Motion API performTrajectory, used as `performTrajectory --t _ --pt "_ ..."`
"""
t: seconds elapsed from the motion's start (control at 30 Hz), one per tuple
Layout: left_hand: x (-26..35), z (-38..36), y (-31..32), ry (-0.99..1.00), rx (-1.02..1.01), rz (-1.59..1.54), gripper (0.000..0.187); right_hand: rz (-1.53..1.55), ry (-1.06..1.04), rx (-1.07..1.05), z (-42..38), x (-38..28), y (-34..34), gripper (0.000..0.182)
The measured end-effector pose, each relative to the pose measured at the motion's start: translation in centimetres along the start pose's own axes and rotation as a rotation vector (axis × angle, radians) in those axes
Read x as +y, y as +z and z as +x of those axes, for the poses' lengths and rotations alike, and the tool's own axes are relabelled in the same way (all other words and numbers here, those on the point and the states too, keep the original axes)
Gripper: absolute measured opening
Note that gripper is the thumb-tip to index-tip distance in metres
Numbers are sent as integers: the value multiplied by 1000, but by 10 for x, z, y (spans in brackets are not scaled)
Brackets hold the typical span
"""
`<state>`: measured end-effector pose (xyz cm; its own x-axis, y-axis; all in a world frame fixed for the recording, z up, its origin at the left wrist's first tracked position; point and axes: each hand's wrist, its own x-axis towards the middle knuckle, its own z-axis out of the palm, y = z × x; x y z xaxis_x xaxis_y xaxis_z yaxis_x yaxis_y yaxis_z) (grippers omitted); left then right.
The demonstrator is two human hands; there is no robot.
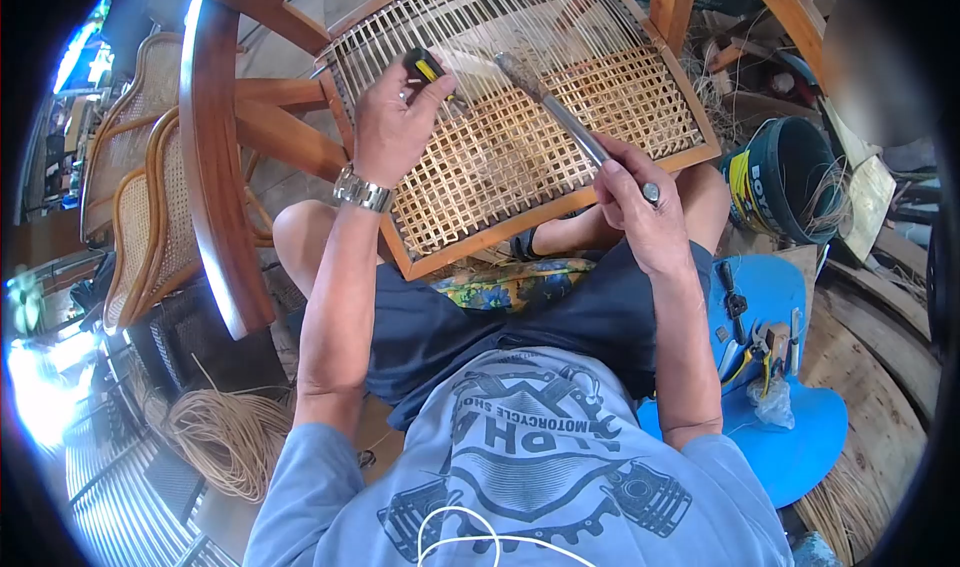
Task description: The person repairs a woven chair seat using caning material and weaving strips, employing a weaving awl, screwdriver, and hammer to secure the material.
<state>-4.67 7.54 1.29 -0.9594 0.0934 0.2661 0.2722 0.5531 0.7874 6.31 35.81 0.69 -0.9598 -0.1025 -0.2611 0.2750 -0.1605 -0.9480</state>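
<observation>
A wooden frame (560,207) with woven cane (500,157) lies across my lap. Its near part is an open grid; toward the far side run mostly parallel strands. My left hand (393,132), with a metal watch at the wrist, is closed around a black and yellow screwdriver (425,64) over the left of the weave; the tool's thin tip points down to the cane. My right hand (642,202) grips a hammer (578,132) by its metal shaft, above the right of the weave. The hammer's far end points up and left over the cane.
A blue stool (800,457) holding small tools stands at my right, below a dark green bucket (795,182). Coiled cane (225,437) lies at lower left. Curved wooden chair parts (215,167) rise on the left. Loose cane strips lie at the right.
</observation>
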Motion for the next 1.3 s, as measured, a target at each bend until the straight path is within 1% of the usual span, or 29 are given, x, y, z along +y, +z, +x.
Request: performTrajectory --t 0.07,0.1,0.13,0.17,0.23,0.27,0.3,0.37,0.4,0.47,0.5,0.57,0.6,0.63,0.7,0.73,0.83,0.97,1.0,1.03,1.07,1.1,1.13,1.23,1.27,1.3 --pt "-2 -2 3 -43 -72 83 21 -16 5 6 -3 3 5 39" --pt "1 -2 3 -38 -77 82 21 -37 6 6 -4 3 7 38" --pt "4 -2 4 -42 -74 51 21 -120 30 -68 -5 -1 7 38" --pt "6 -2 4 -49 -71 20 21 -119 30 -60 -8 2 2 38" --pt "5 0 0 -12 -73 23 22 -48 58 -131 -11 5 -6 37" --pt "4 -1 -2 -7 -53 -20 22 -14 33 -15 -17 7 -5 38" --pt "6 -3 -5 -5 -35 -62 22 -10 35 -16 -17 8 -6 38" --pt "11 -4 -1 12 -50 -22 23 88 83 -7 -17 10 -11 39" --pt "11 -3 2 -4 -101 20 24 89 79 -5 -16 9 -7 39" --pt "10 -4 5 -38 -178 105 26 -16 10 49 -14 10 3 40" --pt "12 -4 5 -35 -185 106 26 -13 10 55 -12 14 0 40" --pt "14 -2 4 -36 -183 79 27 -168 5 -172 -8 21 -14 40" --pt "17 -2 2 -50 -167 24 27 -140 54 -143 -8 18 -20 39" --pt "15 0 -1 -50 -171 24 27 -137 55 -140 -11 16 -23 39" --pt "11 4 -5 -38 -194 -39 26 142 92 11 -15 15 -26 36" --pt "11 5 -3 -33 -204 5 29 188 73 41 -14 17 -24 35" --pt "6 4 7 -20 -226 75 27 176 65 84 -12 19 -17 35" --pt "5 0 10 -41 -256 51 27 139 30 71 -18 21 -9 34" --pt "18 -2 8 -37 -226 45 26 122 75 -11 -21 18 -16 34" --pt "18 -1 6 -35 -230 44 26 104 120 -94 -23 17 -22 34" --pt "17 -1 3 -17 -202 -17 26 104 123 -93 -25 17 -25 34" --pt "18 -1 0 0 -171 -77 25 155 112 -16 -27 18 -27 34" --pt "21 -2 -3 -62 -241 -91 23 204 96 56 -28 17 -28 34" --pt "18 -6 9 -59 -220 -84 25 207 123 55 -26 19 -30 35" --pt "13 -6 9 -26 -257 72 26 208 118 56 -26 20 -28 35" --pt "16 -5 10 -27 -289 157 29 202 118 40 -26 20 -25 35"
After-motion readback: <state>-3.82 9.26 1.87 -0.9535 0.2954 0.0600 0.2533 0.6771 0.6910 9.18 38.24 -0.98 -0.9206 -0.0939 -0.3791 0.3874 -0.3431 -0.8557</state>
